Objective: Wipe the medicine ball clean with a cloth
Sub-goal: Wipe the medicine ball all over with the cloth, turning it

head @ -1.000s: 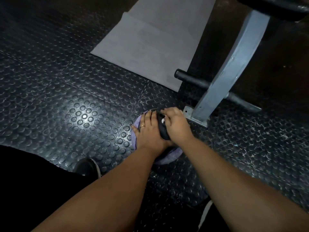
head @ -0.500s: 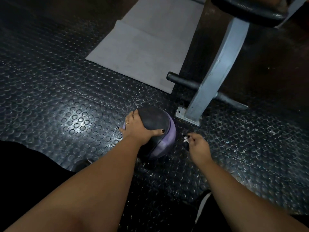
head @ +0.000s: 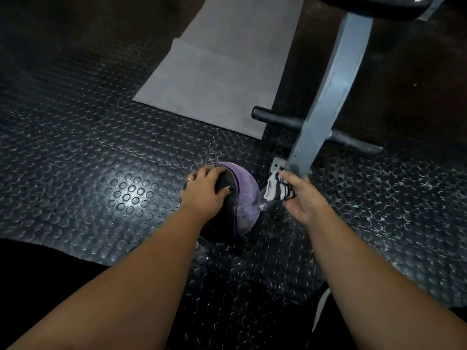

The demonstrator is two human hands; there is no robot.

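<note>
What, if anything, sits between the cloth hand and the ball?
Nothing visible. The right hand grips the striped cloth just beside the ball, facing its purple side; the left hand holds its dark side, out of the way.

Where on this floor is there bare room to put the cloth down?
The studded floor left of the medicine ball, below the grey mat, is bare. Crowded: the gap between ball and bench post, where the right hand holds the cloth.

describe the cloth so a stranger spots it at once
Find the slanted grey metal bench leg. At its foot, the right hand grips a bunched cloth. Its black-and-white stripes set it apart from the purple-and-black medicine ball beside it.
</note>
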